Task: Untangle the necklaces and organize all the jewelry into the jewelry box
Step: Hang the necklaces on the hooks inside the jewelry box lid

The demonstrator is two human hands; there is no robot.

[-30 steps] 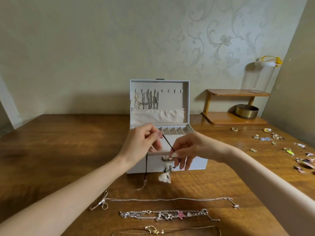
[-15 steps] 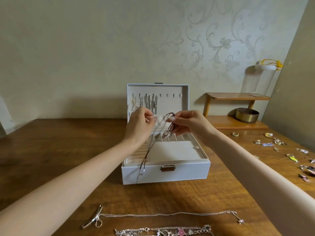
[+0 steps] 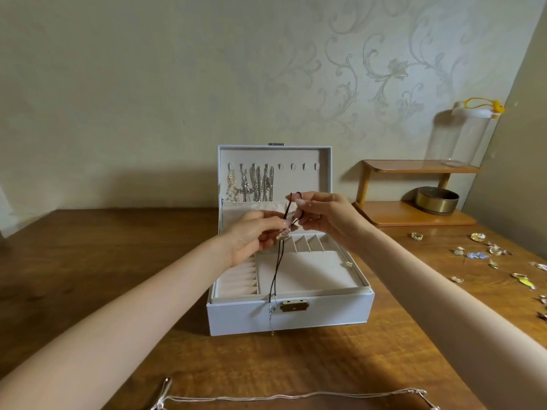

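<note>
Ideally, with the right hand (image 3: 322, 214) pinching the loop of the black cord necklace (image 3: 276, 267) and the left hand (image 3: 251, 238) pinching its pendant (image 3: 284, 232) above the open jewelry box (image 3: 290, 318), keep it taut toward a free lid hook (image 3: 292, 166).

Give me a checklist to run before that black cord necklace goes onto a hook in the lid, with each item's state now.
1. The lid of the jewelry box open, upright: ok.
2. Free hooks in it: ok, the right ones are bare; chains fill the left ones.
3. Both hands hold the black cord necklace: ok, the left hand pinches by the pendant, the right hand pinches the top loop.
4. Cord free of knots: cannot tell, strands cross between the hands.
5. The tail clear of the latch: not ok, it dangles right beside it.
</note>
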